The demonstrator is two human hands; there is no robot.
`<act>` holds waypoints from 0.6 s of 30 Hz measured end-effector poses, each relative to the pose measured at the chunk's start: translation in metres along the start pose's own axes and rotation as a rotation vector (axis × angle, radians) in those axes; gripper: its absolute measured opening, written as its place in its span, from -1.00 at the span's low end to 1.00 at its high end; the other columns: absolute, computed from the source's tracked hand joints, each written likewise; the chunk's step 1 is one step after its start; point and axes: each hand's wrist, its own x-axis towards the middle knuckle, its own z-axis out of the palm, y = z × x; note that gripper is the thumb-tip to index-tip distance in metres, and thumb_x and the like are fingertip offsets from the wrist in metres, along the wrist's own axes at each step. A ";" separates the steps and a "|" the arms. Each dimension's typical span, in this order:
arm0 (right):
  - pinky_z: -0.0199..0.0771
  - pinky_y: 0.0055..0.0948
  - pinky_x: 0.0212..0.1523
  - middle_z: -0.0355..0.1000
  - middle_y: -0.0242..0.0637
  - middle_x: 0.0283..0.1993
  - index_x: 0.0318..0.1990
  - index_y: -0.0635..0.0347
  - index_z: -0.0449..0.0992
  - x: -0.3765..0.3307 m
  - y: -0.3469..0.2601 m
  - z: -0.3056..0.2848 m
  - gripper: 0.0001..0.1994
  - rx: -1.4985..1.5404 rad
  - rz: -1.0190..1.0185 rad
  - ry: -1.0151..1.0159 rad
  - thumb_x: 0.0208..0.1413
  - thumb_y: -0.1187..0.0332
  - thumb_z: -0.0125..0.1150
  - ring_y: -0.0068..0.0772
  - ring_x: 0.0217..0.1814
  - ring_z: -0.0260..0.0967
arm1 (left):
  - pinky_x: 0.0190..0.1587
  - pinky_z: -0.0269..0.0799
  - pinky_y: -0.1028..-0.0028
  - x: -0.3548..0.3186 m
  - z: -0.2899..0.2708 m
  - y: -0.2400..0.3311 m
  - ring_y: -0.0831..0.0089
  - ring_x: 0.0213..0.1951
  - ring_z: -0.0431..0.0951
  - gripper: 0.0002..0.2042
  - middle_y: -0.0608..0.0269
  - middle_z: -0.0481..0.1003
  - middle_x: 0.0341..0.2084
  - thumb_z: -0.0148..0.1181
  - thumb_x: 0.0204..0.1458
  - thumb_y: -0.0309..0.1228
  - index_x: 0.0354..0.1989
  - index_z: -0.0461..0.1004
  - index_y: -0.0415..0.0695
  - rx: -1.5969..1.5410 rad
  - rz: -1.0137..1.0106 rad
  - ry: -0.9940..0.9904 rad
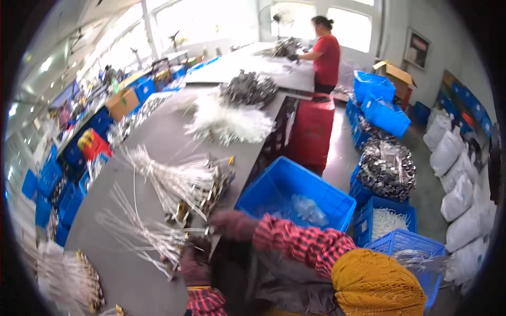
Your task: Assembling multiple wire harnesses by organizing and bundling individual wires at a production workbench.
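My left hand (195, 266), in a dark reddish glove, is curled at the table's near edge beside the metal ends of a loose spread of thin white strands (142, 231). What its fingers hold is hidden. Just up and to the right, my right hand (234, 225), gloved alike, is smeared by motion, so its fingers do not show clearly. It is close to the brownish metal ends of a thicker bundle of white strands (176, 176). A short pale strand end (196, 229) shows between the two hands.
Right of the grey table (100, 226), a blue bin (321, 203) holds clear plastic bags. More strands (226, 121) and a dark metal-part heap (249, 88) lie farther up. A person in red (328, 55) works at the far end. Blue crates (387, 221) and white sacks (456, 203) line the right.
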 end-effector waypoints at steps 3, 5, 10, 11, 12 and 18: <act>0.48 -0.31 -0.09 0.46 -0.17 -0.07 0.07 -0.05 0.52 -0.050 -0.031 0.013 -0.70 -0.564 -0.133 0.008 0.18 0.32 0.15 -0.21 -0.08 0.46 | -0.36 0.48 0.49 0.021 0.010 -0.053 0.46 -0.39 0.54 -0.84 0.30 0.53 -0.39 0.08 0.20 -0.36 -0.21 0.52 -0.17 0.206 -0.016 -0.048; 0.48 -0.28 -0.04 0.47 -0.14 -0.04 0.05 -0.02 0.53 -0.079 -0.053 0.017 -0.71 -0.616 0.047 -0.076 0.17 0.32 0.16 -0.16 -0.02 0.47 | -0.52 0.35 0.59 0.023 0.020 -0.083 0.56 -0.52 0.44 -0.89 0.39 0.46 -0.52 0.11 0.17 -0.36 -0.34 0.50 -0.11 0.956 0.656 -0.265; 0.47 -0.42 -0.15 0.50 -0.36 -0.18 0.00 0.07 0.56 -0.190 -0.095 0.024 -0.72 0.060 0.198 0.248 0.16 0.23 0.23 -0.47 -0.19 0.46 | -0.74 -0.10 0.61 0.033 0.064 -0.098 0.67 -0.75 0.05 -0.73 0.54 0.11 -0.75 0.09 0.11 -0.35 -0.62 0.21 0.06 -0.106 -0.380 0.106; 0.43 -0.49 -0.23 0.49 -0.42 -0.24 -0.01 0.07 0.57 -0.213 -0.096 0.014 -0.72 0.187 0.340 0.290 0.16 0.23 0.25 -0.56 -0.25 0.41 | -0.74 -0.10 0.61 0.034 0.073 -0.098 0.65 -0.75 0.06 -0.75 0.52 0.13 -0.75 0.07 0.10 -0.36 -0.61 0.23 0.04 -0.125 -0.282 0.153; 0.39 -0.56 -0.31 0.47 -0.47 -0.30 -0.02 0.08 0.58 -0.238 -0.096 0.004 -0.72 0.271 0.473 0.289 0.15 0.23 0.27 -0.66 -0.32 0.36 | -0.74 -0.10 0.61 0.035 0.081 -0.099 0.64 -0.76 0.07 -0.77 0.50 0.14 -0.76 0.05 0.10 -0.37 -0.61 0.25 0.02 -0.148 -0.167 0.228; 0.36 -0.49 -0.48 0.43 -0.43 -0.47 -0.09 0.15 0.62 -0.403 -0.061 -0.056 -0.68 0.256 0.915 0.835 -0.02 0.28 0.32 -0.62 -0.46 0.33 | -0.47 0.46 0.49 0.051 0.065 -0.090 0.46 -0.53 0.46 -0.90 0.36 0.46 -0.53 0.07 0.09 -0.38 -0.39 0.49 -0.06 -0.252 -0.214 -0.067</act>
